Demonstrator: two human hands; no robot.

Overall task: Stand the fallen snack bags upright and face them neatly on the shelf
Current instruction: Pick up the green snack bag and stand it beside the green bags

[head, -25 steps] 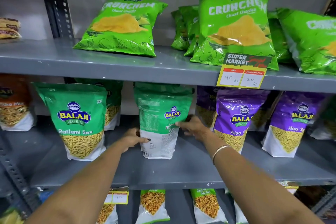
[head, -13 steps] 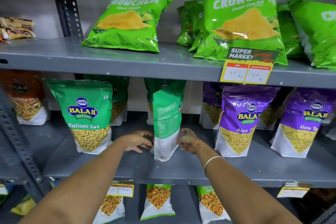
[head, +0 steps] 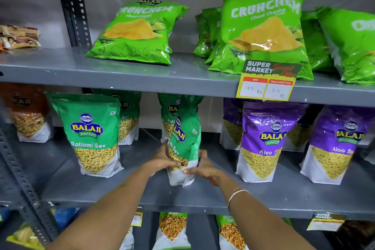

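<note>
Green glossy film catches the light as we hold the Ratlami Sev pouch [head: 185,138] on the middle shelf [head: 263,195], both hands low on it. Our left hand [head: 162,160] wraps the left side, thumb across the clear window; our right hand [head: 205,166] pinches the right edge, fingers closed on the white base. The pouch stands on its foot but is turned partly edge-on, its logo angled away to the left.

For this step, we judge the turn should come from down low: keep the grip near the gusset, swivel until the logo faces straight out, then settle the flat bottom square and line it up with the neighbouring green pouch [head: 91,134] to the left.

Crinkly laminate, stiff at the seams, soft in the middle; loose noodle-like sev inside, so squeezing hard risks crushing. Purple Aloo pouches [head: 263,140] stand just to the right. Above, puffy Crunchem pillow bags [head: 138,32] lean back on the upper shelf.
</note>
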